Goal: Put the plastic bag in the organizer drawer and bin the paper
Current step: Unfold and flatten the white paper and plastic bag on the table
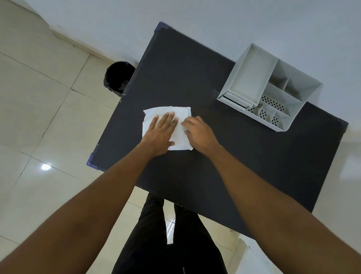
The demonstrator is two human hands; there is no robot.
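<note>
A flat white sheet, either the plastic bag or the paper (163,112), lies on the black table (249,165) near its left side; I cannot tell which it is. My left hand (161,133) rests palm down on it with fingers spread. My right hand (198,132) has its fingers curled at the sheet's right edge, and whether it pinches the edge is unclear. A white desk organizer (270,87) with several compartments and a small drawer at its front left stands at the table's far right. A black bin (119,77) sits on the floor beyond the table's left edge.
A pale wall runs behind the table. Cream floor tiles (40,122) spread to the left. My black-trousered legs (170,251) stand at the table's near edge. Blue tape marks the table's left corners.
</note>
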